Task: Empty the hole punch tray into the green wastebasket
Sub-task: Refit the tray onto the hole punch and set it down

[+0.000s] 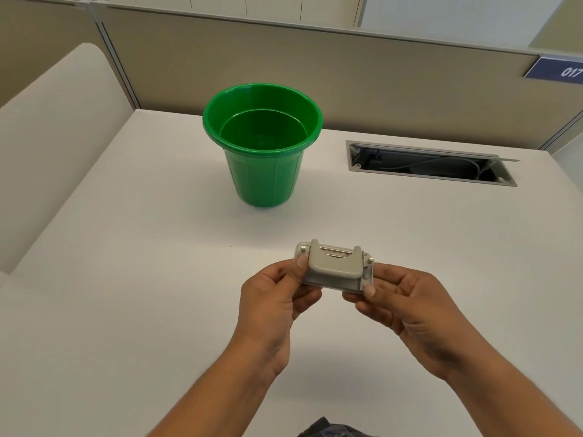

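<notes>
A small grey hole punch (335, 266) is held above the white desk (142, 279), near its front middle. My left hand (274, 298) grips its left end with the thumb on top. My right hand (407, 305) grips its right end, thumb at the lower right corner. The punch's clear base tray faces down and is mostly hidden. The green wastebasket (263, 146) stands upright on the desk farther back, slightly left of the punch, with its mouth open and nothing visible inside.
An open cable slot (429, 164) with wires inside is cut into the desk at the back right. Beige partition walls (347, 74) close off the back, and a rounded cream panel (53, 137) stands on the left.
</notes>
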`<state>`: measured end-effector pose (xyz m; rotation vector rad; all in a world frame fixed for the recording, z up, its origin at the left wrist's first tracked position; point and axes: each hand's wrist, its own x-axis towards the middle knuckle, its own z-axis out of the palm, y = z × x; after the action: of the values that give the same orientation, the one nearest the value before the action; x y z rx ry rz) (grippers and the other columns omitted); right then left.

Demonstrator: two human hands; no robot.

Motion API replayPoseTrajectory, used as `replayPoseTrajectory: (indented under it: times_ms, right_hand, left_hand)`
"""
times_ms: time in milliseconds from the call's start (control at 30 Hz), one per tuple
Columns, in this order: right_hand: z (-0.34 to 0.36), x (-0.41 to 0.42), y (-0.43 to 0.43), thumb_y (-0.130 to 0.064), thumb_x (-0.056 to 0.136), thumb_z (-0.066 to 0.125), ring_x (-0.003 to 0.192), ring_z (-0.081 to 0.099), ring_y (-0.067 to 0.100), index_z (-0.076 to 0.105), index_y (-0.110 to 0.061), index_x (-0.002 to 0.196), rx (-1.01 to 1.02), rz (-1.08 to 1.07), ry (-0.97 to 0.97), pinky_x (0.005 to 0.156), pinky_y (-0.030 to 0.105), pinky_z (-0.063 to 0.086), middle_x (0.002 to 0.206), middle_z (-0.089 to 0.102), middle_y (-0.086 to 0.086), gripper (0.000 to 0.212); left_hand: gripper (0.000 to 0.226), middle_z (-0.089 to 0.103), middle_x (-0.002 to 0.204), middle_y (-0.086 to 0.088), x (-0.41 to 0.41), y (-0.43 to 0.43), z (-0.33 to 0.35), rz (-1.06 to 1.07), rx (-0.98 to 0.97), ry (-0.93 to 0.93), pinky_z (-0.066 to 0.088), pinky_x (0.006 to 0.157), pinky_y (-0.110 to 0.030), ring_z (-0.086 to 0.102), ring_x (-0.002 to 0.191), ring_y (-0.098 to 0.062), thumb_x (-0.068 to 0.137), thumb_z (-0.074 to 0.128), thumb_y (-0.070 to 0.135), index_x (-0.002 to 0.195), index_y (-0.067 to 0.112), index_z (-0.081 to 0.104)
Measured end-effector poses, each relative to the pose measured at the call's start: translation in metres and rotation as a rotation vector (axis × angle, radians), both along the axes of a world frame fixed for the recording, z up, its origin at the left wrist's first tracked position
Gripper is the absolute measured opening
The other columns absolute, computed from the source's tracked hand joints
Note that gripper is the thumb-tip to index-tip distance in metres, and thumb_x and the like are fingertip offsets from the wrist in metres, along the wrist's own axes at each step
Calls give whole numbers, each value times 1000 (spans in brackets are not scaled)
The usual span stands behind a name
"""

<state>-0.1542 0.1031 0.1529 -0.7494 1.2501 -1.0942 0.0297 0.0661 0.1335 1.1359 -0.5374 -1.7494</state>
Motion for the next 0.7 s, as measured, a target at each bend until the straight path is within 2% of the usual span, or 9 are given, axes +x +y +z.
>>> replayPoseTrajectory:
  times_ms: [133, 200, 333, 400, 467, 567, 600, 700]
  right_hand:
    - [-2, 7, 3, 1, 88, 64, 81, 77, 23, 72, -10, 108, -14, -72, 101, 66, 22, 59, 92, 80, 15, 24]
    - [-2, 8, 5, 3, 90, 63, 80, 77, 23, 72, -10, 108, -18, -72, 122, 65, 22, 59, 91, 81, 14, 24]
    - [7, -3, 6, -6, 81, 76, 95, 75, 27, 73, -11, 113, -32, 95, 97, 73, 27, 60, 105, 79, 14, 33]
    - [12, -13, 4, -8, 79, 72, 104, 72, 28, 71, -13, 117, -19, 177, 42, 80, 33, 61, 115, 75, 15, 39]
    - [16, -22, 1, -15, 79, 69, 104, 70, 29, 69, -11, 121, -6, 165, -19, 83, 39, 61, 121, 72, 18, 42]
    - [18, -25, -6, -35, 82, 72, 99, 71, 31, 72, -12, 117, 26, 148, 5, 80, 38, 61, 118, 73, 18, 41]
    - [19, -22, -8, -39, 85, 67, 96, 71, 29, 72, -12, 116, 43, 183, 23, 79, 36, 61, 116, 74, 18, 42]
    - [16, -11, -13, -40, 92, 59, 91, 69, 23, 72, -9, 115, 54, 309, 94, 73, 30, 57, 109, 74, 19, 40]
  left_hand:
    - [30, 79, 91, -9, -4, 4, -1, 33, -30, -4, 56, 61, -20, 72, 72, -14, 67, 75, 37, 85, 14, 79]
    - [29, 79, 90, -8, -4, 5, -2, 35, -47, -2, 55, 62, -21, 71, 73, -13, 68, 75, 37, 86, 15, 80]
    - [28, 78, 92, -4, 3, 3, -1, -46, -111, 5, 55, 64, -21, 69, 75, -10, 71, 74, 39, 89, 18, 79]
    - [32, 77, 86, -2, 7, 1, 1, -107, -151, 17, 54, 61, -21, 66, 70, -9, 67, 75, 41, 89, 18, 79]
    - [34, 74, 81, -2, 11, -4, 2, -181, -197, 10, 52, 61, -22, 61, 68, -11, 66, 75, 41, 88, 14, 79]
    - [38, 69, 83, -8, 13, -9, 3, -328, -251, -52, 45, 70, -35, 53, 77, -24, 71, 73, 42, 90, 9, 78]
    - [38, 68, 79, -7, 12, -9, 3, -379, -257, -70, 44, 69, -35, 50, 76, -25, 71, 73, 42, 88, 9, 78]
    - [40, 66, 66, 0, 6, -9, 5, -491, -250, -152, 41, 54, -22, 47, 60, -14, 67, 76, 45, 84, 8, 79]
